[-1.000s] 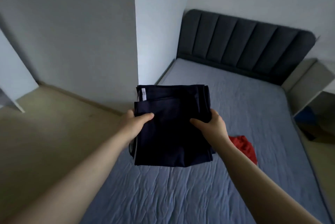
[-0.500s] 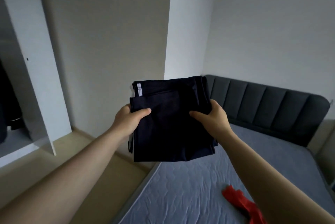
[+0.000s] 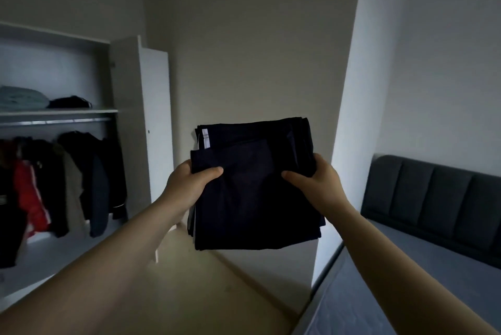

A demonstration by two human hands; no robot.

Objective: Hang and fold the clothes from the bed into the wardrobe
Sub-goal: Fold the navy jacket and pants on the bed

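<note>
The left hand (image 3: 189, 185) and right hand (image 3: 317, 183) are holding a folded dark garment (image 3: 254, 199) in the air over the floor, each grip clamping on a side edge, thumb on top. The bed (image 3: 393, 280) is lying to its right. Farther left, the wardrobe (image 3: 126, 117) is standing open, coats (image 3: 89, 177) hanging inside.

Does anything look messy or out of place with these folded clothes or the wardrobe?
Nothing stands out. The left hand and right hand grip a neatly folded dark garment; folded piles sit on the wardrobe shelf, jackets hang below.
</note>
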